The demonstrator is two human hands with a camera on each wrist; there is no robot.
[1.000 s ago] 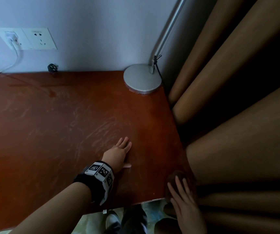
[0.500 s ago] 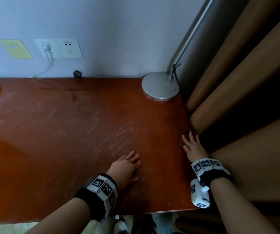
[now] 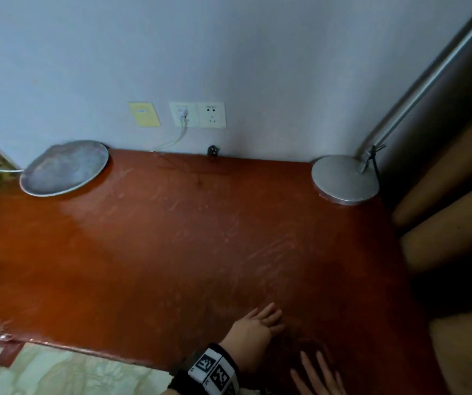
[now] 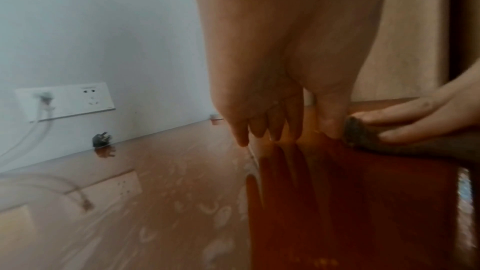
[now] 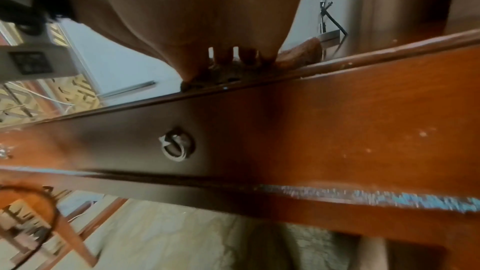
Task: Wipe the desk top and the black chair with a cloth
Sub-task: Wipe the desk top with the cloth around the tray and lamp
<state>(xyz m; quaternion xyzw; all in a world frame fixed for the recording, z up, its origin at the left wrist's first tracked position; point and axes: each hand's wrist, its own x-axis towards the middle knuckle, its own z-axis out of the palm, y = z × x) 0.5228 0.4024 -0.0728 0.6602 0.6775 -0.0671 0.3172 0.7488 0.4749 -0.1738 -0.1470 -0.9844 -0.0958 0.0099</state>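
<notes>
The red-brown desk top [image 3: 158,252] fills the head view, streaked with wipe marks. My left hand [image 3: 253,332] lies flat on it near the front edge, fingers straight, holding nothing. Just right of it my right hand [image 3: 319,374] presses a dark brown cloth [image 3: 303,344] onto the desk with straight fingers. The left wrist view shows the right hand [image 4: 415,118] on top of the cloth [image 4: 376,143], beside my left fingers [image 4: 265,128]. In the right wrist view the cloth [image 5: 221,75] sits at the desk's front edge. The black chair is out of view.
A silver lamp base [image 3: 344,179] stands at the back right corner, and a second round metal base [image 3: 63,168] at the back left. Wall sockets [image 3: 197,114] with a white cable sit above the desk. Brown curtains [image 3: 451,218] hang along the right. A drawer ring pull [image 5: 176,145] sits below the edge.
My right hand has slid with the cloth from the desk's right edge by the curtain back to the front edge beside my left hand. The head view has swung left and up.
</notes>
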